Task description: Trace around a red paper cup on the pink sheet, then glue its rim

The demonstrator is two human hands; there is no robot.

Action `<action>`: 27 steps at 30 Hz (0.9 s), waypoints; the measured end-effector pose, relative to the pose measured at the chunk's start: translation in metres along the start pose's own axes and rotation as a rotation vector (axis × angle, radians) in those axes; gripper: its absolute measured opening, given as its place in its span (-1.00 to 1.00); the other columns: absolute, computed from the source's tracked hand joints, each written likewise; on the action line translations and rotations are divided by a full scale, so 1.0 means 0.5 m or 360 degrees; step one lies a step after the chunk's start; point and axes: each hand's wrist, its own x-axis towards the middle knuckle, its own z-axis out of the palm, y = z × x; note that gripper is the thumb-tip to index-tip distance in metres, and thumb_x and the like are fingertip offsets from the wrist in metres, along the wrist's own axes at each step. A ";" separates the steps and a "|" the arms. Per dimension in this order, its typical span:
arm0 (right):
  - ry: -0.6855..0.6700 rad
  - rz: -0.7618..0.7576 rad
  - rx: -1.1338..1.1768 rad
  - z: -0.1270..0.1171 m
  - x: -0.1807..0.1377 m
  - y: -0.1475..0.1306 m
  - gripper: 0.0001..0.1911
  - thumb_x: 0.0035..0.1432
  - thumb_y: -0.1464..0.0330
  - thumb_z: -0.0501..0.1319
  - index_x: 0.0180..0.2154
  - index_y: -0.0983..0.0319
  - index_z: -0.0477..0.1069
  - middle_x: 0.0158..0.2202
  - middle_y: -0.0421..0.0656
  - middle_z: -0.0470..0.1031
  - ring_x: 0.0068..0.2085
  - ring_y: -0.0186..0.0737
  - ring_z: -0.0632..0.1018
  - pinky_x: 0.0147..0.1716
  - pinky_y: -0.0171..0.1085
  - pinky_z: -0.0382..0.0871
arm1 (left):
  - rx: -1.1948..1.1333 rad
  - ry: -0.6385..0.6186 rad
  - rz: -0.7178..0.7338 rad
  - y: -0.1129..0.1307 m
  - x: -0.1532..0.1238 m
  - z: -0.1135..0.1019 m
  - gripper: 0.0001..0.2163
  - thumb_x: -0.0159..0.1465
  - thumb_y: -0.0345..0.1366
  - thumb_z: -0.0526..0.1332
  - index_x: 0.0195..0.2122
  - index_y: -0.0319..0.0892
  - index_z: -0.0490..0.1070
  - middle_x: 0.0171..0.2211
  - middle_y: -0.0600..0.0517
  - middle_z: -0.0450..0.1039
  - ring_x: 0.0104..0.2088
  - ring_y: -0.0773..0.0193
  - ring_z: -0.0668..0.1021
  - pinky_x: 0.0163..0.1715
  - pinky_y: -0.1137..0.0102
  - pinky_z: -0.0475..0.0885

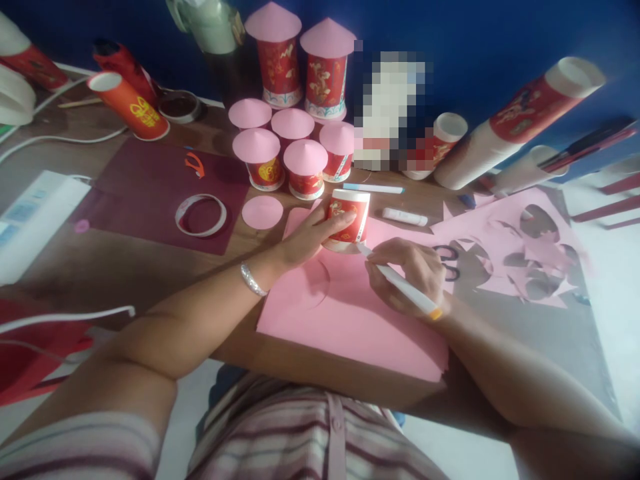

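Deep blue is filling the wall [490,53] behind a brown wooden table [240,347] in the head view. Near the middle, the left hand [311,235] is gripping a red patterned paper cylinder [345,203], thumb and fingers closing around its side, over the far part of some stacked pink paper sheets [350,333]. Pinched in the right hand [413,267], a white marker with an orange end [407,291] is slanting toward the cylinder's white lower band; whether its tip is touching, I cannot tell. Beyond the cylinder, a blue-and-white marker [373,189] and a glue stick [405,217] are lying side by side. Five short cone-roofed paper lanterns [306,181] are standing just beyond, with two taller lanterns [277,70] rising behind them. Left of the cylinder, a pink paper disc [263,212] is lying flat; pink offcuts [493,230] are spreading at right.
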 end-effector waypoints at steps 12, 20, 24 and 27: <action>0.0029 -0.0048 0.0019 -0.001 0.005 -0.003 -0.77 0.24 0.57 0.28 -0.17 0.16 0.36 -0.44 -0.26 0.53 -0.49 -0.29 0.57 -0.55 -0.29 0.48 | -0.0071 0.0053 -0.0009 0.003 -0.001 0.007 -0.62 0.38 -0.09 0.35 0.16 -0.07 0.45 0.18 -0.04 0.56 0.27 0.04 0.55 0.30 0.14 0.44; 0.0031 -0.0035 0.0011 -0.003 0.005 -0.002 -0.78 0.26 0.55 0.28 -0.16 0.14 0.36 -0.43 -0.28 0.53 -0.48 -0.30 0.57 -0.54 -0.30 0.50 | -0.0028 0.0078 0.0017 0.005 -0.003 0.009 -0.67 0.38 -0.07 0.35 0.08 -0.09 0.47 0.10 -0.03 0.59 0.24 0.06 0.57 0.25 0.18 0.50; 0.0020 -0.0044 0.0022 -0.003 0.006 -0.002 -0.79 0.26 0.54 0.28 -0.16 0.15 0.36 -0.43 -0.26 0.54 -0.48 -0.29 0.58 -0.52 -0.30 0.51 | 0.0011 0.0135 0.0010 0.010 -0.006 0.012 -0.72 0.37 -0.07 0.36 -0.02 -0.12 0.49 -0.05 0.00 0.62 0.13 0.12 0.62 0.18 0.23 0.54; 0.0020 -0.0057 0.0032 -0.003 0.007 -0.002 -0.78 0.24 0.56 0.28 -0.17 0.16 0.36 -0.43 -0.25 0.54 -0.47 -0.28 0.59 -0.52 -0.29 0.51 | -0.0017 0.0119 0.0029 0.010 -0.006 0.013 -0.75 0.38 -0.09 0.36 -0.04 -0.11 0.49 -0.11 0.03 0.61 0.07 0.18 0.63 0.16 0.27 0.54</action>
